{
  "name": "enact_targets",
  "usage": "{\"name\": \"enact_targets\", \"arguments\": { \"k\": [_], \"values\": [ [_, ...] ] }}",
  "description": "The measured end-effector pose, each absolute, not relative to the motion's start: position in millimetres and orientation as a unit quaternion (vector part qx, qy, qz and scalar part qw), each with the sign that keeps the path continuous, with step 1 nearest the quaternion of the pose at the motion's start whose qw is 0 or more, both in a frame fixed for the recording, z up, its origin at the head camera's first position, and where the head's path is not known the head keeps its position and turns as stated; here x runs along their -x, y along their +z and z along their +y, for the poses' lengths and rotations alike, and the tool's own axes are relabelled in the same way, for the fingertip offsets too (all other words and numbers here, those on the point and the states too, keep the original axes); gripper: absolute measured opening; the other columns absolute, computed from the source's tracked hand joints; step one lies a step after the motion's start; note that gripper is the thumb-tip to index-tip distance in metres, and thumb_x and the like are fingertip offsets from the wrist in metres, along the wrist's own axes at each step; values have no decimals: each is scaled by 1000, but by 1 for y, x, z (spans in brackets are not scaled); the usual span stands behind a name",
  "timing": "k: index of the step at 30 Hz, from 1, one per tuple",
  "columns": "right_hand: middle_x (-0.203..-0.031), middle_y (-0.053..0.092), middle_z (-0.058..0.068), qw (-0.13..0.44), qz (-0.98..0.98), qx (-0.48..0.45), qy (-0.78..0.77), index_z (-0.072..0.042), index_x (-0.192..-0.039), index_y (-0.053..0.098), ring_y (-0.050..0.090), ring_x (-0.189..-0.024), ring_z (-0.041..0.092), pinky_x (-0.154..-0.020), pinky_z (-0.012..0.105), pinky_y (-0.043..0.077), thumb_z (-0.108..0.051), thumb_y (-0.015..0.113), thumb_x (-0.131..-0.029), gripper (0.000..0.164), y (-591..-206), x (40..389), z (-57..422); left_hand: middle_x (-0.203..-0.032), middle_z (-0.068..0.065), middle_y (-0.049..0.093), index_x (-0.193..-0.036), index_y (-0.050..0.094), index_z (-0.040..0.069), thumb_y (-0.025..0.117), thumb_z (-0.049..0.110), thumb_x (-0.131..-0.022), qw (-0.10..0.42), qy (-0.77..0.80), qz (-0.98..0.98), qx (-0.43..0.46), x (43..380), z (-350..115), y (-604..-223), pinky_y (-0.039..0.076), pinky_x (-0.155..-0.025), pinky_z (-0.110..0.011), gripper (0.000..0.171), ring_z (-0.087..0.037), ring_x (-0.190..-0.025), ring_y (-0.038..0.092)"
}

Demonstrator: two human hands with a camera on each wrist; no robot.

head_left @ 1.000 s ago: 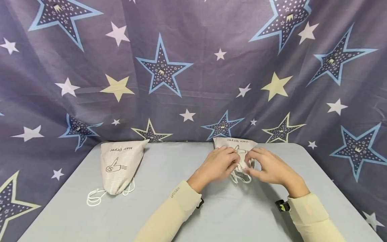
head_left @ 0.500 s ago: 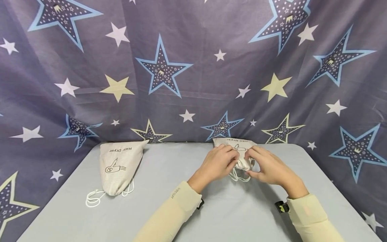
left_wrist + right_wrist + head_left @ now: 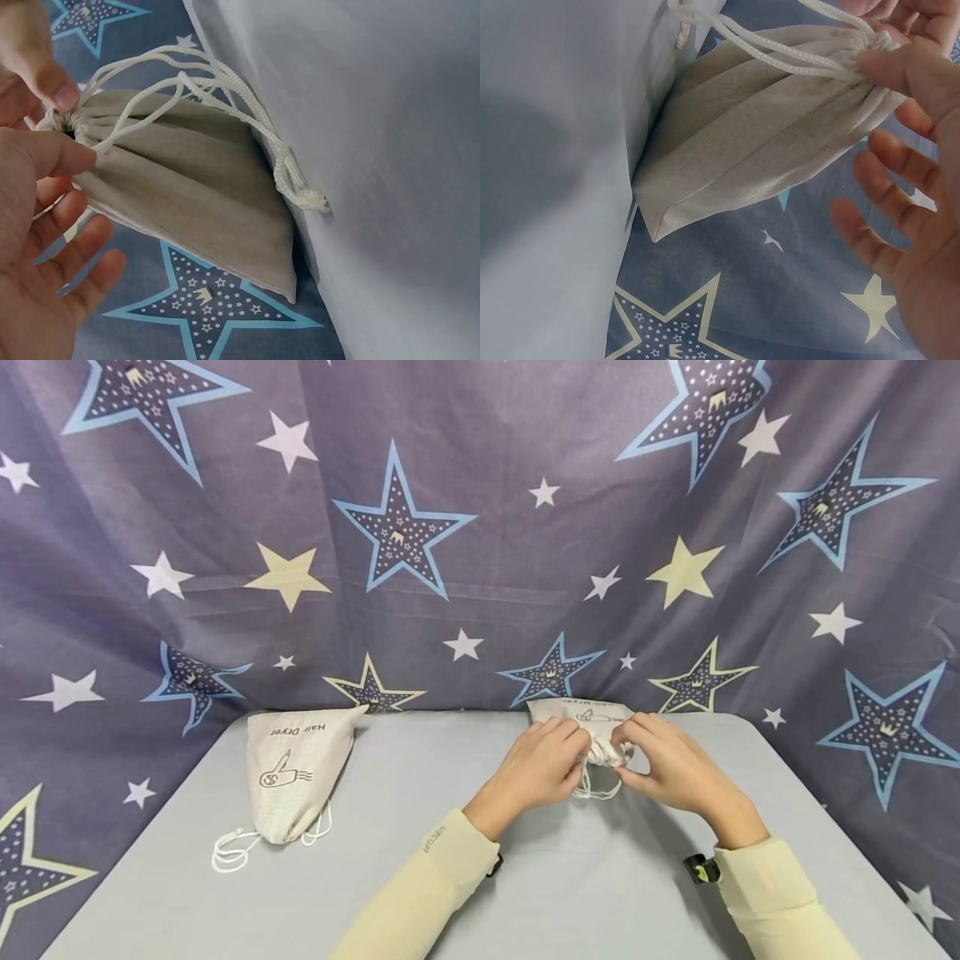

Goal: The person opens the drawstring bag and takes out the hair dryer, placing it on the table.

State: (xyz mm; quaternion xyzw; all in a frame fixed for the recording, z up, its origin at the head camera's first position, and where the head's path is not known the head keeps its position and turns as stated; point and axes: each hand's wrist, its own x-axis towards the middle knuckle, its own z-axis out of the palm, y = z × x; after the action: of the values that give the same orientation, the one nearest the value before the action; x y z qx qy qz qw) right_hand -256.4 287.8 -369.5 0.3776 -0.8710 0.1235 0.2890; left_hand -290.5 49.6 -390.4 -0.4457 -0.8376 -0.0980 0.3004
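A beige drawstring bag printed "Hair Dryer" lies near the far edge of the table, its gathered mouth toward me. My left hand pinches one side of the mouth between thumb and forefinger. The other side is pinched the same way by my right hand. In the left wrist view, white cords loop from the mouth to a knotted end. Pleats run down the bag in the right wrist view, where the other right fingers stand loosely apart. What the bag contains is hidden.
A second "Hair Dryer" drawstring bag lies at the table's left, its mouth drawn together and its white cord trailing. Behind the grey table hangs a dark star-patterned curtain.
The gathered mouth has risen and turned up between my hands, so more of its ruffled end shows. My right hand has come up slightly, and its fingertips now pinch the cloth.
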Motion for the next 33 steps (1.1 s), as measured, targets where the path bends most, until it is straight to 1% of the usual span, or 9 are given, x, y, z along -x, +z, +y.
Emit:
{"name": "enact_targets", "arguments": {
  "k": [5,10,16,22,28,33],
  "values": [
    [-93,59,-2,312,-859,-385,129,-13,-98,61,53,-84,13,-73,34,47,-13,83,-73,33,-368,259,288,-104,6,59,-99,57,20,74,26,-88,318,-82,-833,445,291,51,-389,46,-76,-30,21,-15,-92,53],
    [-93,59,-4,327,-853,-387,129,-13,-96,62,54,-83,13,-72,33,47,-13,84,-72,33,-368,260,288,-107,4,60,-103,59,19,73,25,-91,343,-82,-825,442,291,56,-390,48,-76,-30,20,-16,-96,56],
    [-93,60,-5,329,-849,-391,136,-13,-95,62,54,-83,12,-73,31,46,-11,83,-72,31,-370,260,286,-104,2,60,-103,58,16,72,26,-93,358,-91,-825,428,290,59,-392,49,-73,-30,19,-17,-93,57],
    [-91,59,-5,328,-847,-392,147,-14,-94,61,54,-83,11,-75,30,44,-12,81,-73,29,-373,261,285,-103,3,61,-102,59,16,73,28,-92,367,-91,-827,416,290,61,-395,50,-72,-30,21,-16,-92,58],
    [-89,59,-2,326,-846,-392,155,-13,-94,60,53,-84,12,-77,31,43,-16,77,-77,24,-376,262,285,-98,3,62,-100,61,16,71,28,-92,388,-98,-817,415,289,62,-398,49,-70,-30,17,-17,-88,57],
    [-88,57,-3,332,-843,-395,154,-12,-92,58,52,-84,13,-76,31,42,-16,74,-78,22,-378,262,283,-95,3,61,-99,63,18,70,29,-91,406,-91,-810,413,288,63,-398,50,-69,-29,15,-17,-85,56]
  ]
}}
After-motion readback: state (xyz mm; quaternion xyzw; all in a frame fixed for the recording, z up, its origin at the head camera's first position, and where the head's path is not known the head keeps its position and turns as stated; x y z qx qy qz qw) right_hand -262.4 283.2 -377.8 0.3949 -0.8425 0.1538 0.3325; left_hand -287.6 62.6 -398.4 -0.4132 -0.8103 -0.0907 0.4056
